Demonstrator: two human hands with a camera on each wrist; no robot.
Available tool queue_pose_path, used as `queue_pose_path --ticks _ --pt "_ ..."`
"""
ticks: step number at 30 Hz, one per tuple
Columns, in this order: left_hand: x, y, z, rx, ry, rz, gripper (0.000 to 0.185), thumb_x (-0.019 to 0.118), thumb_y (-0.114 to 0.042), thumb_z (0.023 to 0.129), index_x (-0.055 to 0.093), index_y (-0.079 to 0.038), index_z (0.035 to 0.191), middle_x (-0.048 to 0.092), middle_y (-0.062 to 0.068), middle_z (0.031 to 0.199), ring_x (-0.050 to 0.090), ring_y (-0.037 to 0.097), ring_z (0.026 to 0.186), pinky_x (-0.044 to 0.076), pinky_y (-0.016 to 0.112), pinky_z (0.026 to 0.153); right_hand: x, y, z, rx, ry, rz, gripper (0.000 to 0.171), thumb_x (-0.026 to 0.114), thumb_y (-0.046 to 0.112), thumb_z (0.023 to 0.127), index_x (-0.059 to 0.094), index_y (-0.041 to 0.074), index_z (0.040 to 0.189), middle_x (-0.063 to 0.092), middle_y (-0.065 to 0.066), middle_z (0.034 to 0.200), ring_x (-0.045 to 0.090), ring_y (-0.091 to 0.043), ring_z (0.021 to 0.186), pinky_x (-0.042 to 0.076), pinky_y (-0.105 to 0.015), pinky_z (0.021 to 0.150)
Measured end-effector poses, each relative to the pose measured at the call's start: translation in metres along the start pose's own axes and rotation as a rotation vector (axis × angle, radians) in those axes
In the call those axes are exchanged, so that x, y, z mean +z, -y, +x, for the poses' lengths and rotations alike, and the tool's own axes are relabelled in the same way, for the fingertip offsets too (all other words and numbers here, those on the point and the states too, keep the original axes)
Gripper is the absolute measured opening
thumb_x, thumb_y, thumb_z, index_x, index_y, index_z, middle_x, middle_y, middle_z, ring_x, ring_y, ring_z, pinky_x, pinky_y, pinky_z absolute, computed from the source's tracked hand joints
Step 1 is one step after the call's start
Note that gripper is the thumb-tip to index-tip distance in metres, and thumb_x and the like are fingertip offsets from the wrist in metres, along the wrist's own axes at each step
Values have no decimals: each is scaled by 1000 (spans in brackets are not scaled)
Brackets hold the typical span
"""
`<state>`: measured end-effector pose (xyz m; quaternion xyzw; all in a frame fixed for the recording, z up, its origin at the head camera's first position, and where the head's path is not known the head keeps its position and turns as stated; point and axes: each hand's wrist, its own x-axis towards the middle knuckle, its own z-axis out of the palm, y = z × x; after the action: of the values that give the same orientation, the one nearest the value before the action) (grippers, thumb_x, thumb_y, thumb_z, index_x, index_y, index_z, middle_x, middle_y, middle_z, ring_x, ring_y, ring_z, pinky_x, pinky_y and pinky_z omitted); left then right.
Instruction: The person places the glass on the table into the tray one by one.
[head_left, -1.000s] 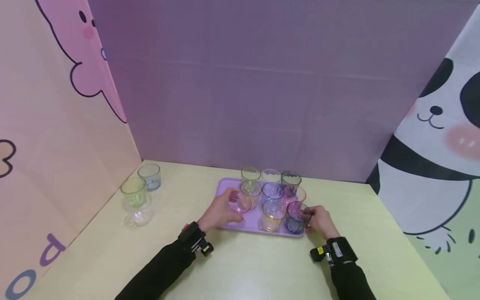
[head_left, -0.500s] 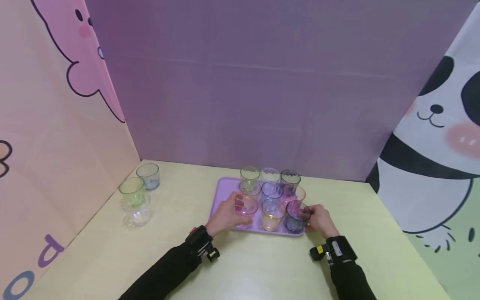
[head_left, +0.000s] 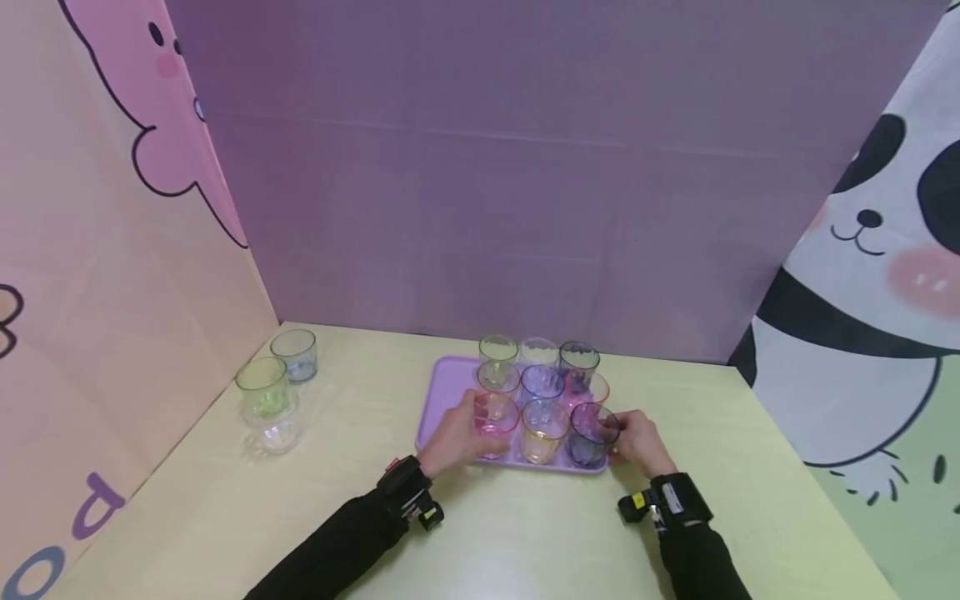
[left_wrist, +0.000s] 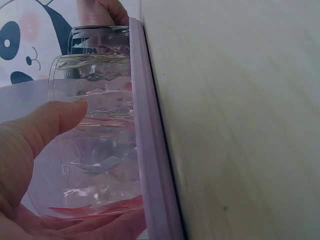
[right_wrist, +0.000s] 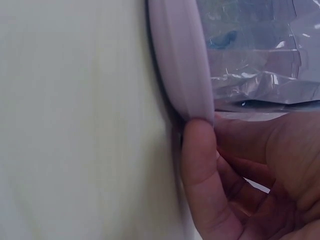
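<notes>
The left hand (head_left: pixel 453 437) is wrapped round a clear pink-tinted plastic cup (head_left: pixel 494 423), thumb and fingers curled on its ribbed wall, as is seen close up from the left wrist (left_wrist: pixel 95 165). This cup is set upright in the front row of a flat lilac plastic tray (head_left: pixel 448 392), at about 9 o'clock of a clear orange-tinted cup (head_left: pixel 543 430) just beside it. The right hand (head_left: pixel 639 442) is closed on a clear dark purple-tinted cup (head_left: pixel 588 433) at the tray's 5 o'clock corner, and in the right wrist view a finger (right_wrist: pixel 200 165) is pressed against the tray's rim (right_wrist: pixel 180 60). Six more tinted cups are ranked behind these three, toward 12 o'clock. The tray is laid on a pale yellow-green table (head_left: pixel 480 533). Well apart, at about 9 o'clock of the tray, a clear green-tinted cup (head_left: pixel 261 385) is stacked on a colourless one, with a blue-grey cup (head_left: pixel 294 354) near them
</notes>
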<state>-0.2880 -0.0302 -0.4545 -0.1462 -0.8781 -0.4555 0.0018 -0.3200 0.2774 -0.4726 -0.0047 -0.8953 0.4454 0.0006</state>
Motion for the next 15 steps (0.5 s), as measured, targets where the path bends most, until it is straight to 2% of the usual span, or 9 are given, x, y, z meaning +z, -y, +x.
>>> queue_pose_path --ticks 6,15 --pt "0 1 1 37 1 12 76 80 -35 64 42 -7 124 59 11 109 57 23 98 50 30 75 -1 -1 -1 -10 10 24 5 62 1 80 65 -3 78 65 -13 80 61 -18 60 54 -33 51" --pt "0 4 1 64 -2 16 80 81 -36 63 42 -5 125 58 12 112 56 23 100 50 34 79 -1 0 0 4 10 31 6 63 2 80 66 -4 80 64 -14 80 61 -18 60 54 -32 52"
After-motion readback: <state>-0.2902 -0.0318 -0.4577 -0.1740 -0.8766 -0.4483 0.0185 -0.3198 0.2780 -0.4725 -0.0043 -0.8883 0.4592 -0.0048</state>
